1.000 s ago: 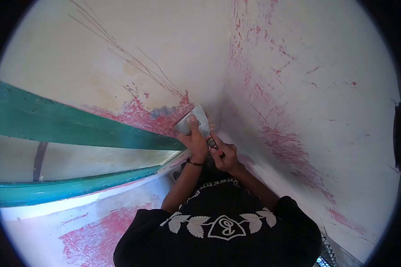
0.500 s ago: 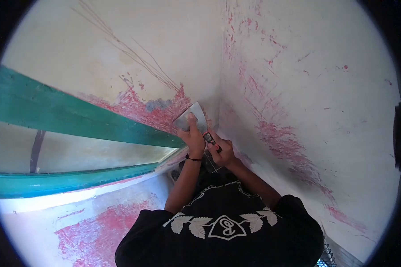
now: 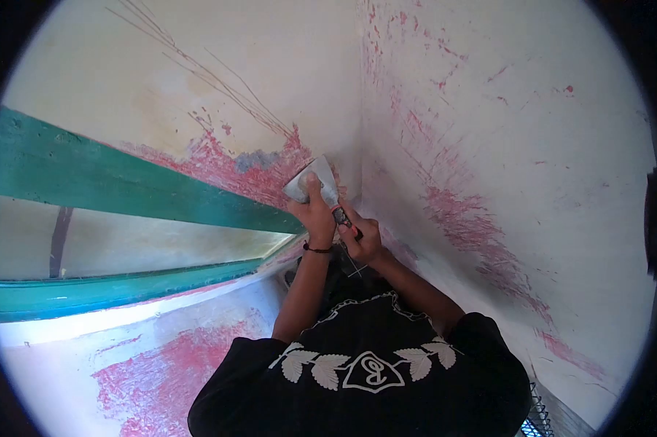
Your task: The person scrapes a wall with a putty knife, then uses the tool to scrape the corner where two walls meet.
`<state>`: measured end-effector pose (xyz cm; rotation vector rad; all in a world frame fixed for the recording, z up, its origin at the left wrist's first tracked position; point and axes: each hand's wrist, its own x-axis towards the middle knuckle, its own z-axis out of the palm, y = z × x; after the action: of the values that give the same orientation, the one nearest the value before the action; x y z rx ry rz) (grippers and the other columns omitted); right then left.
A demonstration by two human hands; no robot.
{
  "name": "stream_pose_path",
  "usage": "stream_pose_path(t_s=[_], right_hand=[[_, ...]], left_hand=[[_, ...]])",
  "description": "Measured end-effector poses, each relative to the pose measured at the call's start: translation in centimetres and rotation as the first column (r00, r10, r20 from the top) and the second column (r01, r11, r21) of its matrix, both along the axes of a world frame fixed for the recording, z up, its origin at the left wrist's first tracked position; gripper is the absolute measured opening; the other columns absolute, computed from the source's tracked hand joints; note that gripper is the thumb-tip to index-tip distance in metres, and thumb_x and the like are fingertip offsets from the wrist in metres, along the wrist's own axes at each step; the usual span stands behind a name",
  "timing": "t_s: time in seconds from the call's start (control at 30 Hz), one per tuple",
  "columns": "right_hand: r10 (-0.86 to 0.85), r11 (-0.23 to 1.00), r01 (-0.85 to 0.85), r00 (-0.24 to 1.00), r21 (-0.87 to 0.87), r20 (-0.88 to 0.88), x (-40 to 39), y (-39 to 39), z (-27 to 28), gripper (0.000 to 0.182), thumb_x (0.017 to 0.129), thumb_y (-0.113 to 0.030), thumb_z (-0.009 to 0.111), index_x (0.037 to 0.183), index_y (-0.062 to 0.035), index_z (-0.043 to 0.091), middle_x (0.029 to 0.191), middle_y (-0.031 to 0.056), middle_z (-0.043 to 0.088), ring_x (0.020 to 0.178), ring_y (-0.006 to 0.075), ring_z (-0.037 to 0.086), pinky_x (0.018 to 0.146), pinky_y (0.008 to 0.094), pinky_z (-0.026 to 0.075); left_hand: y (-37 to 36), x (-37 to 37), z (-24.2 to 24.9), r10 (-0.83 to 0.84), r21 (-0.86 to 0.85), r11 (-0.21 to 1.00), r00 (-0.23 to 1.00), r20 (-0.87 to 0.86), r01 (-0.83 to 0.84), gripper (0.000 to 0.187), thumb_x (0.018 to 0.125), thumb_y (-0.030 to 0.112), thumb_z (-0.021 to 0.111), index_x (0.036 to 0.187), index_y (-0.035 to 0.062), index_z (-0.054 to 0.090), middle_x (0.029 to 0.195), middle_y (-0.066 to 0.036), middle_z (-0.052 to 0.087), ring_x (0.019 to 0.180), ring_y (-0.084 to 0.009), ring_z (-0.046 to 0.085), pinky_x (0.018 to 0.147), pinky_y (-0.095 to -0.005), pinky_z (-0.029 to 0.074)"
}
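Both my hands are on one wide-bladed scraper (image 3: 329,191), whose flat metal blade lies against the wall near the corner. My left hand (image 3: 318,220) has its thumb laid on the blade face; its other fingers are hidden behind the tool. Lower and to the right, my right hand (image 3: 363,240) is wrapped round the black and red handle (image 3: 346,220). Scratched red paint (image 3: 230,173) and a grey patch (image 3: 257,160) show on the wall just left of the blade.
A green frame (image 3: 124,182) runs along the left wall, ending near my left hand. The right wall (image 3: 561,182) meets it at a corner and carries red scraped streaks (image 3: 463,222). More red paint (image 3: 168,379) covers the surface at lower left.
The whole view has shifted slightly, so wall, hands and scraper sit a little higher in the picture. The blade stays at nearly the same spot on the wall, with both hands still holding it.
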<state>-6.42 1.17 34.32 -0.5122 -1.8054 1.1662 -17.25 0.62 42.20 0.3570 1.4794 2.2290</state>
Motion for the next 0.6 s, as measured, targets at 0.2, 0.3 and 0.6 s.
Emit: stream_pose_path(t_s=[0.2,0.3,0.6], right_hand=[[-0.017,0.999,0.016,1.0,0.045,0.023,0.8,0.3,0.6,0.051,0.089,-0.007,0.06,0.138,0.0051,0.054,0.067,0.0095,0.059,0.053,0.0149,0.056,0.057,0.0285,0.048],[-0.02,0.998,0.019,1.0,0.063,0.016,0.8,0.1,0.0,0.051,0.089,-0.007,0.06,0.139,0.0041,0.053,0.066,0.0082,0.058,0.052,0.0146,0.055,0.056,0.0282,0.048],[-0.039,0.997,0.029,0.991,0.075,0.129,0.4,-0.2,-0.1,0.051,0.089,-0.007,0.062,0.138,0.003,0.054,0.078,0.0183,0.068,0.057,0.0233,0.064,0.058,0.0351,0.052]], left_hand=[[0.1,-0.1,-2.1,0.008,0.023,1.0,1.0,-0.017,-0.008,0.029,0.098,0.023,0.066,0.093,-0.0055,0.067,0.082,-0.008,0.068,0.065,-0.0131,0.062,0.055,-0.0285,0.05],[0.0,-0.1,-1.9,0.002,0.009,1.0,0.997,-0.075,-0.001,0.03,0.099,0.023,0.064,0.093,-0.0059,0.067,0.079,-0.009,0.069,0.06,-0.0143,0.064,0.052,-0.0283,0.052],[-0.1,-0.3,-1.1,-0.056,0.056,0.997,0.998,-0.017,0.056,0.03,0.098,0.025,0.065,0.093,-0.0043,0.069,0.082,-0.008,0.069,0.062,-0.0139,0.064,0.053,-0.0287,0.052]])
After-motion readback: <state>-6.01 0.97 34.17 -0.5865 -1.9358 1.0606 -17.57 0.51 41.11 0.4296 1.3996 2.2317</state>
